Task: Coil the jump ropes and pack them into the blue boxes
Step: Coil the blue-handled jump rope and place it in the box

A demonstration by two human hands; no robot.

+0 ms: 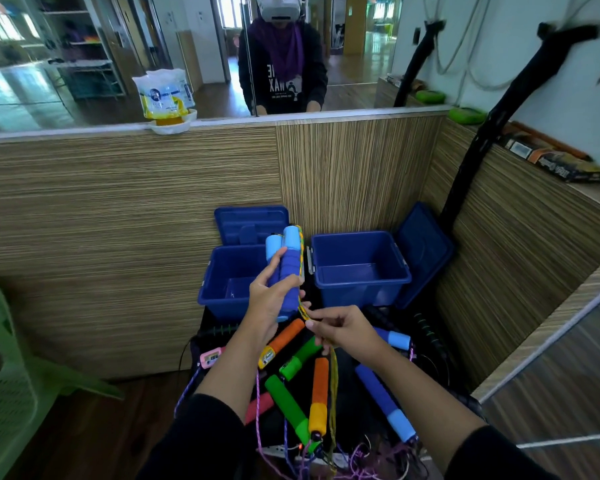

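Observation:
My left hand (pixel 269 301) grips two blue jump rope handles (pixel 286 261) held side by side, upright, above the left blue box (pixel 219 289). A yellow braided rope (pixel 302 251) runs along the handles and down to my right hand (pixel 343 329), which pinches it just below the handles. The right blue box (pixel 361 268) stands open with nothing visible inside. Below my hands lie more jump ropes: orange handles (pixel 284 341), green handles (pixel 286 400), blue handles (pixel 383 403) and tangled purple cords (pixel 326 459).
Two blue lids (pixel 250 221) lean behind and beside the boxes against wood-grain partition walls. A green plastic chair (pixel 4 368) stands at the left. A glass pane above the partition reflects a person wearing a headset. Black poles (pixel 478 133) rise at the right.

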